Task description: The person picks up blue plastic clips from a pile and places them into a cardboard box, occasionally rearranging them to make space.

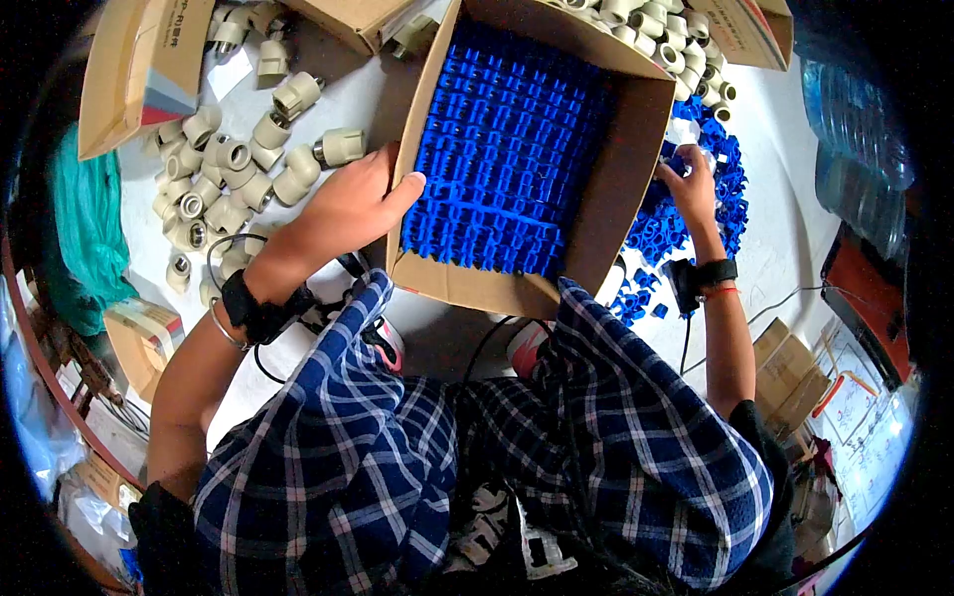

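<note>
A cardboard box [636, 139] stands tilted between my knees, with rows of small blue plastic clips [497, 159] packed inside it. My left hand [348, 204] grips the box's left wall, its thumb over the edge. To the right of the box, my right hand [689, 179] is at a heap of loose blue clips [733, 184], thumb and fingers pinched together. What those fingers hold, if anything, is too small to make out.
Beige pipe fittings [234, 154] lie scattered at the left, and more fittings [676, 40] are piled at the upper right. Open cartons [149, 70] stand at the upper left. A green plastic bag [89, 228] lies at far left, clear plastic bottles [855, 129] at far right.
</note>
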{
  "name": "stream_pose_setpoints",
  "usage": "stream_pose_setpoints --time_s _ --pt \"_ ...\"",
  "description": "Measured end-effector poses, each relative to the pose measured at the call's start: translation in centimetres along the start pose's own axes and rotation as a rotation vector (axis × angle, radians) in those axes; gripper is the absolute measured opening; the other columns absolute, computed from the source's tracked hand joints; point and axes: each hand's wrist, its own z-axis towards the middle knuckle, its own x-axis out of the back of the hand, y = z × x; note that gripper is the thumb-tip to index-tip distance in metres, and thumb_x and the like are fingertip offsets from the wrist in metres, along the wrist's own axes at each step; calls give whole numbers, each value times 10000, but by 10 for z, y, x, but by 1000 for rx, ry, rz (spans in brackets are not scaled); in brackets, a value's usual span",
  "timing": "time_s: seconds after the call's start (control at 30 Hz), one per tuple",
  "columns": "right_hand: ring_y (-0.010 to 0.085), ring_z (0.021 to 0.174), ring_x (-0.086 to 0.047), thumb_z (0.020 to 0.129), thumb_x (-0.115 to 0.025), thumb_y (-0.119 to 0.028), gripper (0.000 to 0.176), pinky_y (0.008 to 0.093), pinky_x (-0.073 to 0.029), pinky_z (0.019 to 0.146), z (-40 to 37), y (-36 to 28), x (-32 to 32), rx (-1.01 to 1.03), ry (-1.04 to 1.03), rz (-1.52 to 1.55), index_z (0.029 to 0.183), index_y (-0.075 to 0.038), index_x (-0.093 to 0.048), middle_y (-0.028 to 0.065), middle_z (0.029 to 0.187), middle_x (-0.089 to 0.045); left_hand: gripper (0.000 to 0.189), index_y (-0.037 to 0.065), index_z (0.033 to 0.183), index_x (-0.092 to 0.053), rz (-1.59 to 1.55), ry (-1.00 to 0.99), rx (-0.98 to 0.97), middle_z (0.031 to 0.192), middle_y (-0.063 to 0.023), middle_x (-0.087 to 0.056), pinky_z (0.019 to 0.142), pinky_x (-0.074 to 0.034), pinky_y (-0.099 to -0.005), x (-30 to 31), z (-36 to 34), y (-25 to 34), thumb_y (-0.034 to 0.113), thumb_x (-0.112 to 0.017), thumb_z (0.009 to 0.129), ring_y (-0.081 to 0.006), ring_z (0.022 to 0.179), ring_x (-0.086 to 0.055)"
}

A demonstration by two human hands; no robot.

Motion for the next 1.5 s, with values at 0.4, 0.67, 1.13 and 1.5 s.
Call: stream_pose_setpoints --time_s 0.4,0.67,1.13,1.5 --pt "78 664 -543 829 -658 -63 289 206 -438 448 -4 -118 71 -3 56 806 1072 -68 -501 44 984 -543 481 -22 1208 -505 -278 536 -265 1132 -168 -584 865 -489 -335 14 6 45 307 -634 882 -226 947 -612" --pt "310 933 -561 674 -700 -114 318 367 -469 830 -39 -246 48 817 -311 607 950 -60 -552 131 994 -532 499 107 1248 -494 -1595 -412 490 1175 -75 -573 891 -472 -600 -10 25 75 505 -390 966 -249 988 -622" --pt "260 954 -567 760 -717 -210 305 350 -489 843 -46 -259 26 861 -334 472 1045 -138 -635 47 1065 -615 265 148 982 -589 -1646 -345 573 862 -6 -583 551 -464 -305 -19 31 47 381 -469 937 -149 767 -577" --pt "149 1047 -541 859 -691 -103 411 285 -463 898 -50 -252 24 -81 -706 1377 1205 -7 -491 78 1143 -544 291 128 1057 -558 -1689 -378 620 987 -81 -624 682 -556 -369 -20 33 34 383 -470 946 -233 770 -644"
